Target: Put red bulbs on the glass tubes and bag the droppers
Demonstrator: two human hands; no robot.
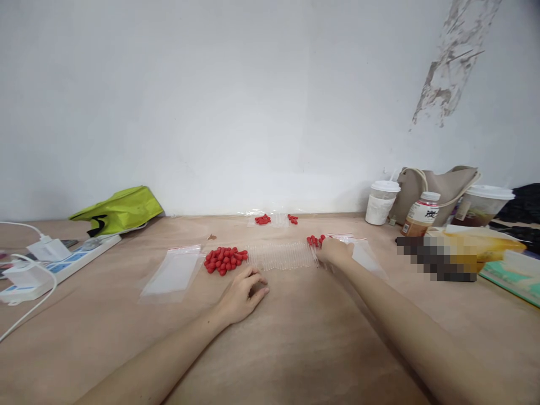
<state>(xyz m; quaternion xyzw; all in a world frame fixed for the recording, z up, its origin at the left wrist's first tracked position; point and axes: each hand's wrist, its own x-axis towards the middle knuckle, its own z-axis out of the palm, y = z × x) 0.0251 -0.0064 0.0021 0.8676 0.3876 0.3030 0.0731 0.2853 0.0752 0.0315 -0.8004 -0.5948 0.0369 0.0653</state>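
A pile of small red rubber bulbs [224,260] lies left of a row of thin clear tubes [278,256] laid side by side on the brown-covered table. Just below the tubes' left end, my left hand [243,293] rests on the table, fingers a little bent and apart from the thumb, with nothing in it. My right hand [335,251] is at the row's right end, beside a smaller group of red rubber bulbs [314,241]. Its fingers point down and close together; whatever is between them is hidden. Clear zip bags lie on both sides: a left bag [171,275] and a right bag [366,256].
Near the wall sits a clear pack [279,220] with red pieces. On the left are a power strip [80,260] with chargers and a green bag [122,209]. To the right stand a white cup [382,203], a bottle [422,215], a beige bag [447,183] and a lidded cup [483,205].
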